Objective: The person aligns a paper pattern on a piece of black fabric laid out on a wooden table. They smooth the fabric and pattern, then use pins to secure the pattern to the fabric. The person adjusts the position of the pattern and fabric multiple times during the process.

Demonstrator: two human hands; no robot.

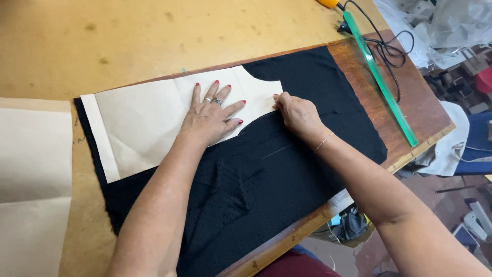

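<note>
A beige paper pattern piece (143, 120) lies on black perforated fabric (266, 179) spread over a wooden table (420, 110). My left hand (209, 117) rests flat on the pattern with fingers spread, pressing it down. My right hand (296, 114) sits at the pattern's curved right edge, fingers closed and tucked against the paper's tip; whether it holds chalk is hidden. A faint chalk line (279, 150) marks the fabric just below the hands.
A long green translucent ruler (382, 82) lies along the table's right side beside a black cable (389, 51). Another beige paper sheet (31, 174) lies at the left. An orange tool tip (328, 3) shows at the top. Clutter fills the floor at right.
</note>
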